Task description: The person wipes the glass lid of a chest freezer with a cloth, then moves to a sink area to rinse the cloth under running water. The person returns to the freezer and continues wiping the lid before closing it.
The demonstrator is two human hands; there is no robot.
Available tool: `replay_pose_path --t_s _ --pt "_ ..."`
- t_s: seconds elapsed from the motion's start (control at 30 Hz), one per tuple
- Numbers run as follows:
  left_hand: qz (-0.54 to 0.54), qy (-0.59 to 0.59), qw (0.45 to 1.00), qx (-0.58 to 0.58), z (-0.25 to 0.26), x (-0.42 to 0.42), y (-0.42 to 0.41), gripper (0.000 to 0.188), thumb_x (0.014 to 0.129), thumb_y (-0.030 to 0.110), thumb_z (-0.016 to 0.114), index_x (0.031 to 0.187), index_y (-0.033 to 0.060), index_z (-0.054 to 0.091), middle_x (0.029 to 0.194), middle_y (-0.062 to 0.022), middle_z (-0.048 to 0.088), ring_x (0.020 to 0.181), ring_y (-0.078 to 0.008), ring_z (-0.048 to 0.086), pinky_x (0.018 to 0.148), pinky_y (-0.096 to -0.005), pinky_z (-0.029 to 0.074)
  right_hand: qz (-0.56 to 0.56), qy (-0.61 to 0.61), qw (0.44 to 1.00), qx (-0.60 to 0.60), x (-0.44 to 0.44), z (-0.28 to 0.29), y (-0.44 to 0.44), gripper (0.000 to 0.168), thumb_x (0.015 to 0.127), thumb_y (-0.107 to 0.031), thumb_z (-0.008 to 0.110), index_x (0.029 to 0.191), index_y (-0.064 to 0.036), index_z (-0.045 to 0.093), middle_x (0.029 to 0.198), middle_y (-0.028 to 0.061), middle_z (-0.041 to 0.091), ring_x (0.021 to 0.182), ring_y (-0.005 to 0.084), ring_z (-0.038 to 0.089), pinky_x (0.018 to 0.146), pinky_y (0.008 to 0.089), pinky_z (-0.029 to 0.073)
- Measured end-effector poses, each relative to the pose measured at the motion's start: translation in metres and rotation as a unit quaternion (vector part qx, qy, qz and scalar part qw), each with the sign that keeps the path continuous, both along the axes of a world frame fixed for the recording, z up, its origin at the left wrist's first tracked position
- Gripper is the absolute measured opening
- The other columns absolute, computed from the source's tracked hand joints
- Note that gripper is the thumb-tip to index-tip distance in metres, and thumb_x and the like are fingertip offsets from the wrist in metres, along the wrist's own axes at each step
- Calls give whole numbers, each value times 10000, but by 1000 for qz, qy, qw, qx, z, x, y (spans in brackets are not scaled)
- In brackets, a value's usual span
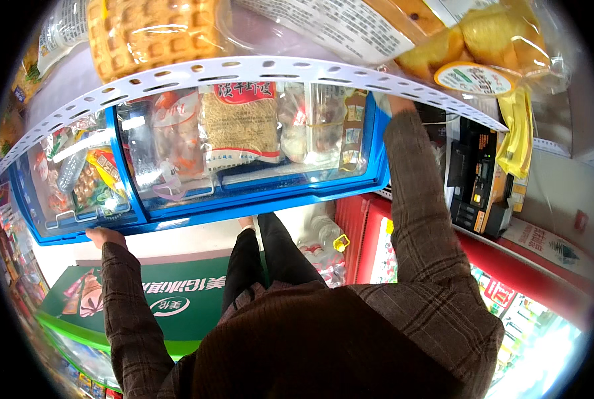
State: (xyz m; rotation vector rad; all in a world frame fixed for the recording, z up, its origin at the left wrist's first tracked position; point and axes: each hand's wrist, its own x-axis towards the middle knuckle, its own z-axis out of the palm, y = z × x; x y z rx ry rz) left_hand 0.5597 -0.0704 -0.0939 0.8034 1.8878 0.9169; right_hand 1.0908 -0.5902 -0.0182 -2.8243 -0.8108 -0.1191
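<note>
My left hand (107,237) rests against the blue frame (257,207) of a glass-topped chest freezer, at its near left edge; whether the fingers grip the rim is unclear. At the freezer's right end, my right hand (399,103) is partly hidden beneath a white perforated shelf edge (272,67), and its fingers cannot be made out. Under the sliding glass lie a bag of dried shrimp (239,124), bags of frozen food (174,134) and, on the left, a yellow packet (104,167).
Packaged waffles (154,35) and bagged bread (496,35) sit on the shelf above the freezer. Behind me stands a green freezer (127,284). A red drinks cooler (366,234) is at right, with plastic bottles (324,244) beside it and a black device (476,174) above.
</note>
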Motion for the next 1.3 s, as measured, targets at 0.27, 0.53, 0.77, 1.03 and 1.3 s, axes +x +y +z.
replay_pose_path --t_s 0.27,0.53,0.77,1.03,1.3 --pt "26 -65 998 -5 -10 -24 6 676 961 443 348 1333 -104 486 1361 -249 532 1204 -360 532 1071 -411 361 -48 10 986 162 -145 -1 -38 830 740 -56 682 1503 -102 359 1562 274 233 1453 490 154 1176 523 201" --pt "-34 -6 998 -55 -46 -64 41 711 930 503 343 1392 -21 469 1441 -204 478 1293 -324 483 1090 -388 345 -53 -60 988 128 -116 -6 -29 727 753 -140 724 1423 -41 462 1558 274 245 1439 490 199 1149 570 224" --pt "-27 50 998 -18 -2 -9 1 644 976 438 323 1289 -81 538 1321 -260 561 1182 -387 550 1046 -437 390 -64 -64 985 146 -101 -4 -26 744 747 -178 730 1422 -45 447 1499 288 341 1405 487 261 1152 534 234" --pt "-5 61 998 3 20 7 -16 693 943 483 368 1298 -89 531 1330 -260 554 1186 -390 546 1045 -433 390 -62 6 991 116 -167 -8 -57 852 752 -80 687 1517 -75 313 1587 269 157 1464 476 124 1173 556 161" --pt "-58 85 995 -6 28 8 -18 662 973 417 302 1342 -104 476 1378 -276 510 1228 -398 526 1078 -440 370 -75 -20 986 148 -158 -11 -48 854 758 -84 697 1514 -65 299 1557 282 234 1461 458 167 1169 536 204"
